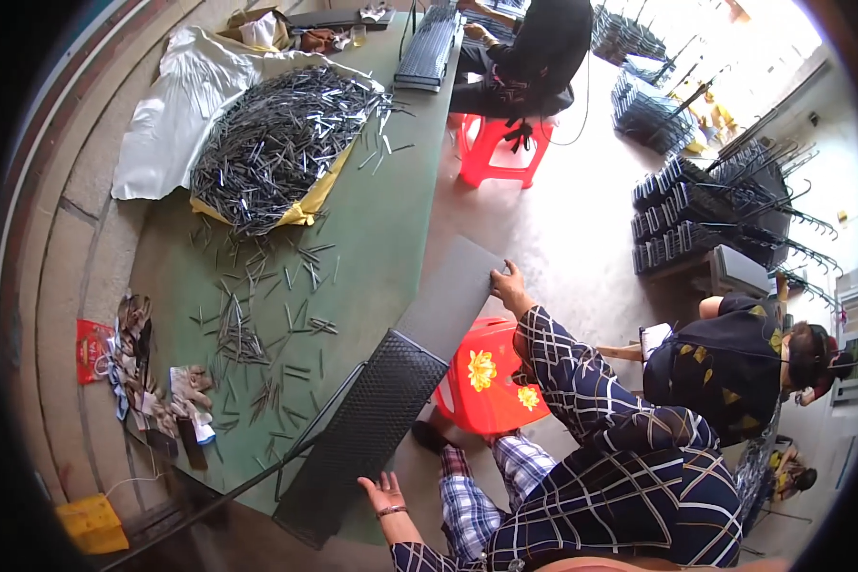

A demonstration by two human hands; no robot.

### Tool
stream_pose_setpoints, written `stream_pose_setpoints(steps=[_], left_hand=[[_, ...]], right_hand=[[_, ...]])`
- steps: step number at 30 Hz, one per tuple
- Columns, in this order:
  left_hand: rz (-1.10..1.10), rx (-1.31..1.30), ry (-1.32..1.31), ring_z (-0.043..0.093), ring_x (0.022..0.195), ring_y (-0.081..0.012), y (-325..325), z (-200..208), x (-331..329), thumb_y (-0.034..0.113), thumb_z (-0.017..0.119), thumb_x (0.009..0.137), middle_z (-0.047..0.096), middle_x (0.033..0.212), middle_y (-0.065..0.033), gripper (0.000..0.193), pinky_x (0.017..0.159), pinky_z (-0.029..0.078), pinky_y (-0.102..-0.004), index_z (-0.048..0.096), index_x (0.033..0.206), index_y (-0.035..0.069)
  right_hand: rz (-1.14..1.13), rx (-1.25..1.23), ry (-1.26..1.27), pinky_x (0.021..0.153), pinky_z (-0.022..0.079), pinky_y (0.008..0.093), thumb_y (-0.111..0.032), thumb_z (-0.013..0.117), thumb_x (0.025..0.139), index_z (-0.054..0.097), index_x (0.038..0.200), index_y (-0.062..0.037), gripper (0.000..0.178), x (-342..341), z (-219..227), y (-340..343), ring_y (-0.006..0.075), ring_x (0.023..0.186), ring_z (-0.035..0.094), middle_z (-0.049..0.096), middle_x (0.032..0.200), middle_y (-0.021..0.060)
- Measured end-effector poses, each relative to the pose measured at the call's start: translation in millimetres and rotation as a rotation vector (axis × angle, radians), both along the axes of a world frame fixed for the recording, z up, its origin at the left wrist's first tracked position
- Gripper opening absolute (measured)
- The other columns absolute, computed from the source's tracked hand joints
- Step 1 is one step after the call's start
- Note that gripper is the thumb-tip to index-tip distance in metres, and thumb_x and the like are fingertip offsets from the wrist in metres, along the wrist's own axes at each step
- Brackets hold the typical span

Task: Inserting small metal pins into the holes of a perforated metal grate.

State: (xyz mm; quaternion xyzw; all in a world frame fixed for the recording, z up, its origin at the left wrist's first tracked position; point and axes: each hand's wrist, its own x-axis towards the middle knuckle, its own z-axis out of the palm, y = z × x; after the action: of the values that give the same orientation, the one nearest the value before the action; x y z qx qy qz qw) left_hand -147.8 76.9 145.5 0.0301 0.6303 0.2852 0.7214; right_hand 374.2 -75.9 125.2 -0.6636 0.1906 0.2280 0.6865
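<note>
A long grey board (456, 286) slants across the table's right edge. Its lower stretch is covered by black mesh-patterned material (367, 419). My right hand (510, 289) grips the board's upper right corner, thumb and fingers closed on the edge. Beside the lower right edge of the black mesh, my left hand (384, 496) is open with its fingers apart, palm turned up. I cannot tell whether it touches the mesh. A thin dark rod (296, 448) runs along the left side of the mesh toward the lower left.
Small dark metal strips (281, 143) heap in a yellow sack on the green table (396, 191), with several scattered nearby. Gloves (143, 381) lie at the left. A red stool (491, 381) stands by my legs. Co-workers (534, 57) sit ahead and right, near stacked black racks (696, 210).
</note>
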Motion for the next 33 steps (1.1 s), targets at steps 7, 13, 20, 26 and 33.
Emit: stream_pose_setpoints(steps=[7,13,20,26,33], left_hand=[[-0.007,0.021,-0.027,0.036,0.12,-0.0215,11.2,10.4,-15.3,0.05,0.066,0.072,0.016,0.143,-0.006,0.091,0.095,0.039,-0.0388,0.02,0.134,0.002],[0.021,0.006,0.022,0.047,0.109,-0.0185,6.8,24.8,-29.5,0.047,0.067,0.072,0.039,0.13,-0.0041,0.066,0.087,0.043,-0.0412,0.043,0.12,0.009],[0.249,-0.04,-0.165,0.055,0.065,-0.0181,26.3,40.1,-72.4,0.043,0.07,0.072,0.057,0.075,-0.0018,0.038,0.076,0.046,-0.044,0.052,0.085,0.012],[0.207,-0.006,-0.081,0.056,0.077,-0.0192,32.3,53.4,-79.1,0.042,0.076,0.065,0.056,0.08,-0.0045,0.049,0.073,0.049,-0.0408,0.049,0.086,0.007],[0.249,-0.069,-0.069,0.056,0.069,-0.0188,50.2,16.7,-94.4,0.043,0.077,0.063,0.056,0.079,-0.0048,0.052,0.067,0.052,-0.0346,0.048,0.085,0.006]], right_hand=[[-0.045,0.094,0.069,0.055,0.053,0.0334,-0.007,0.058,0.084,0.028,0.134,-0.0179,0.059,-46.9,6.9,19.0,0.0187,0.066,0.059,0.057,0.082,0.0101],[0.024,0.126,0.06,0.05,0.051,0.0323,-0.007,0.057,0.084,0.029,0.132,-0.0164,0.056,-109.6,35.2,32.4,0.0183,0.062,0.059,0.057,0.081,0.0109],[0.14,0.126,0.101,0.048,0.049,0.0341,-0.007,0.055,0.086,0.027,0.132,-0.0183,0.055,-168.1,34.7,48.6,0.0173,0.058,0.055,0.056,0.078,0.0095],[0.136,0.085,0.099,0.047,0.049,0.0344,-0.007,0.056,0.085,0.024,0.134,-0.0174,0.059,-180.8,37.5,47.1,0.0174,0.058,0.054,0.055,0.076,0.0097],[0.27,0.025,-0.014,0.048,0.049,0.0332,-0.003,0.058,0.083,0.024,0.134,-0.0156,0.063,-202.8,34.0,43.1,0.0202,0.06,0.058,0.058,0.076,0.0114]])
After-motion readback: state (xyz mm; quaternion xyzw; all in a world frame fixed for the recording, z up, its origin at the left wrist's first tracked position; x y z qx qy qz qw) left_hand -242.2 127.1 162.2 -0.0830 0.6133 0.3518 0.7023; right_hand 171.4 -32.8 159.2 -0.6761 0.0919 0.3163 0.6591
